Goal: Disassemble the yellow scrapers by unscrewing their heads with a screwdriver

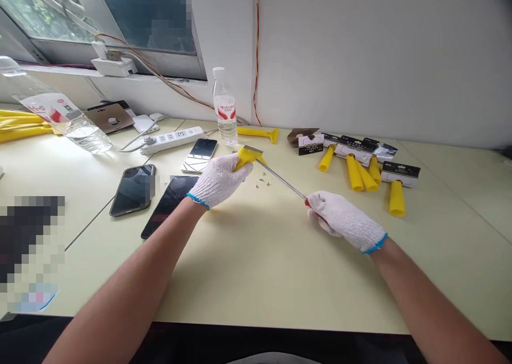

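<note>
above the pale table (pixel 272 278), the left hand (pixel 224 178) clutches a scraper (pixel 249 154), hiding most of its handle. the right hand (pixel 340 217) grips a screwdriver (pixel 282 179), its tip's contact with the scraper unclear.

Phones (pixel 133 191) lie left, handles (pixel 354 173) right — screws (pixel 268 183) between them

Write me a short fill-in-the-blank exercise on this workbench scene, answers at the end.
1. The left hand grips a scraper made of ____ plastic with a metal blade.
2. The right hand holds a ____ by its red handle.
3. Both white gloves have ____ edging at the wrist.
4. The bottle standing near the wall has a ____ cap.

Missing words: yellow; screwdriver; blue; white.
</note>
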A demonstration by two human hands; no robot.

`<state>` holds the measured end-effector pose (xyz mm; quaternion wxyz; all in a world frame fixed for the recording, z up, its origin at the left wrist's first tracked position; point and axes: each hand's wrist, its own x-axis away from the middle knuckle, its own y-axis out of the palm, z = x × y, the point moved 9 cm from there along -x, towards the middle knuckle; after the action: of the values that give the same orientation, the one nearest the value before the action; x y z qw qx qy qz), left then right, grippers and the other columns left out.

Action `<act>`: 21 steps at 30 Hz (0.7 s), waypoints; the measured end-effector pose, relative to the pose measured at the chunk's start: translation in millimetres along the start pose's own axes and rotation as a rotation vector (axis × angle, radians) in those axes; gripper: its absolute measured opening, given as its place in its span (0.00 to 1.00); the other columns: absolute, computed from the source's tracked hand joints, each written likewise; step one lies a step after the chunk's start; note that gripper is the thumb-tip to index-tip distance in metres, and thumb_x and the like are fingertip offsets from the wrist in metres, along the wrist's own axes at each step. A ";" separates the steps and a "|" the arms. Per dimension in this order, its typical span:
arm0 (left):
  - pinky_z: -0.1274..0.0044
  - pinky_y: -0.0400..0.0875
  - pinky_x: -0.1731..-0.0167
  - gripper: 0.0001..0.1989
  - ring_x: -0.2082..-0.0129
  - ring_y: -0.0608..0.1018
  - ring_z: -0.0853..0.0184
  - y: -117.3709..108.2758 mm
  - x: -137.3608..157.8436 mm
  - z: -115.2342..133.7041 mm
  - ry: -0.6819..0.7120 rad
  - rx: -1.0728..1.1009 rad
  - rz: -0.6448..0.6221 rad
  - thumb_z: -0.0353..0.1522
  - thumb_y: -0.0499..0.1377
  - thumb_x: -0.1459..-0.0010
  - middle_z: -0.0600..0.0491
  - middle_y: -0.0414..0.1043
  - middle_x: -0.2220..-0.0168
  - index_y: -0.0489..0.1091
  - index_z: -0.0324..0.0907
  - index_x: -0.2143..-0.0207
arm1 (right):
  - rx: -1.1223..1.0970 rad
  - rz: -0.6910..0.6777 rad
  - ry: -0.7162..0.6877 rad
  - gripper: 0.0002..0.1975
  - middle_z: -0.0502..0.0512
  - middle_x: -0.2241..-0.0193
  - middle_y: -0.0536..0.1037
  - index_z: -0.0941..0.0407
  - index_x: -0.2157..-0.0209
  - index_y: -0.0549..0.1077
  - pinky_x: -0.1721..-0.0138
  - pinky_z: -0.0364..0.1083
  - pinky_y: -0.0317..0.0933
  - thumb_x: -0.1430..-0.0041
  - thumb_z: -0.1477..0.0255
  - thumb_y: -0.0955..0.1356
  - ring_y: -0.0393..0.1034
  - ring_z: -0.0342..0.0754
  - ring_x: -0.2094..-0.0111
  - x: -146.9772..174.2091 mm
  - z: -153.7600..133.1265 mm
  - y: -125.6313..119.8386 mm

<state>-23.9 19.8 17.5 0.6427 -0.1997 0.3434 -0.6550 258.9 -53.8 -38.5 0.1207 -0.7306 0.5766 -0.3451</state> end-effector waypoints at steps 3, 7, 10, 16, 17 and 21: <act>0.73 0.55 0.76 0.21 0.78 0.64 0.68 0.0 -0.7 2.0 0.020 -0.060 0.004 0.44 0.59 0.35 0.55 0.62 0.80 0.63 0.43 0.77 | -0.111 -0.068 -0.049 0.31 0.50 0.78 0.71 0.54 0.67 0.73 0.76 0.44 0.51 0.27 0.44 0.58 0.57 0.43 0.79 0.8 -3.3 6.5; 0.73 0.56 0.75 0.21 0.78 0.65 0.68 -2.5 -1.1 2.5 0.026 -0.056 0.032 0.44 0.59 0.35 0.55 0.63 0.79 0.62 0.43 0.77 | -0.005 0.097 -0.056 0.26 0.47 0.79 0.67 0.54 0.70 0.67 0.76 0.44 0.49 0.30 0.46 0.66 0.57 0.42 0.78 -0.3 -2.4 -8.1; 0.73 0.56 0.75 0.21 0.77 0.65 0.68 -1.6 -0.8 3.7 0.030 -0.055 0.020 0.44 0.59 0.35 0.55 0.63 0.79 0.62 0.43 0.77 | 0.017 0.007 -0.063 0.28 0.46 0.82 0.63 0.54 0.69 0.70 0.76 0.44 0.49 0.29 0.44 0.63 0.53 0.42 0.81 1.0 -2.3 -0.5; 0.74 0.57 0.74 0.19 0.78 0.65 0.68 -1.7 0.0 1.7 0.018 -0.001 0.030 0.43 0.59 0.35 0.56 0.64 0.78 0.63 0.43 0.75 | -0.066 0.046 -0.048 0.26 0.48 0.78 0.70 0.53 0.68 0.68 0.77 0.44 0.51 0.31 0.44 0.64 0.58 0.43 0.79 1.4 -4.7 -3.0; 0.74 0.57 0.75 0.19 0.78 0.65 0.68 -1.8 -0.2 1.3 0.019 0.009 0.032 0.43 0.59 0.35 0.56 0.65 0.78 0.63 0.43 0.75 | -0.022 0.080 -0.031 0.26 0.47 0.80 0.68 0.52 0.69 0.66 0.77 0.44 0.51 0.32 0.44 0.66 0.57 0.42 0.80 1.3 -4.0 -5.8; 0.74 0.56 0.76 0.20 0.78 0.64 0.69 -1.0 -0.6 2.0 0.026 -0.020 0.027 0.44 0.59 0.36 0.56 0.62 0.79 0.61 0.43 0.76 | -0.027 -0.026 -0.045 0.29 0.46 0.83 0.65 0.53 0.68 0.69 0.78 0.44 0.50 0.29 0.41 0.59 0.54 0.43 0.82 1.3 -3.8 3.2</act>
<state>-23.1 19.9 19.6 0.6449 -0.1929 0.3611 -0.6454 254.2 -55.2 -37.1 0.1194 -0.7474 0.5687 -0.3221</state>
